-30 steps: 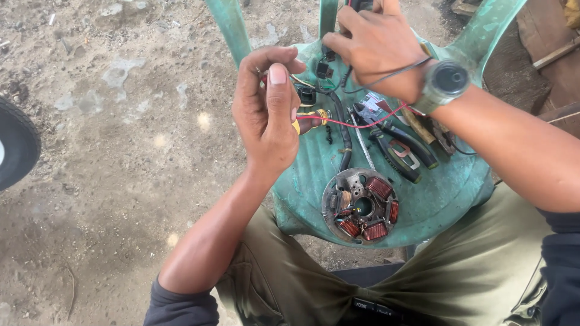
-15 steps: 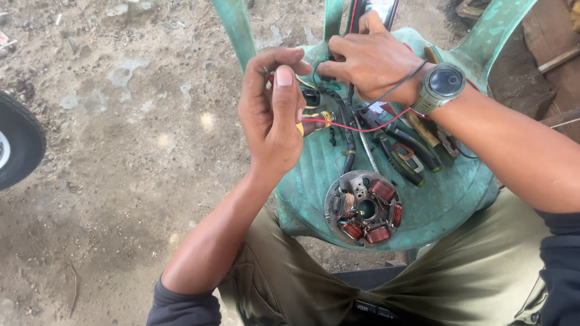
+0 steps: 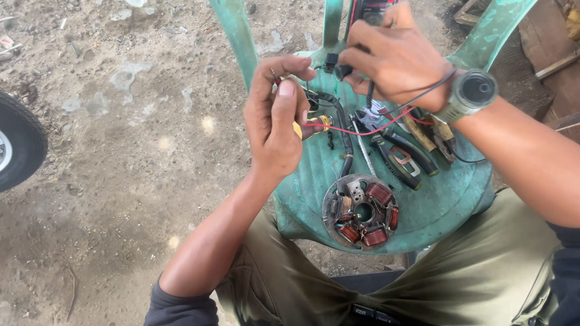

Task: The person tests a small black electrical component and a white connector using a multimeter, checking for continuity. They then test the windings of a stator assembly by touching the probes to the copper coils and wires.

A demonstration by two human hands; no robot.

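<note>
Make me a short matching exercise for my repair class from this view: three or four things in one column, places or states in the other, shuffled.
Things:
1. stator plate
2. pliers
3. wristwatch
4. tyre

Places:
A. at the picture's left edge, on the dirt
B. on the right wrist
C. near edge of the green chair seat
D. lying mid-seat, under the right forearm

Pairs: 1-C, 2-D, 3-B, 4-A

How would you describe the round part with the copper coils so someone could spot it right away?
Find the green plastic chair seat. On its near edge lies a round metal plate, unlike the long-handled pliers beside it, ringed with reddish-copper coils around a central hole.
</note>
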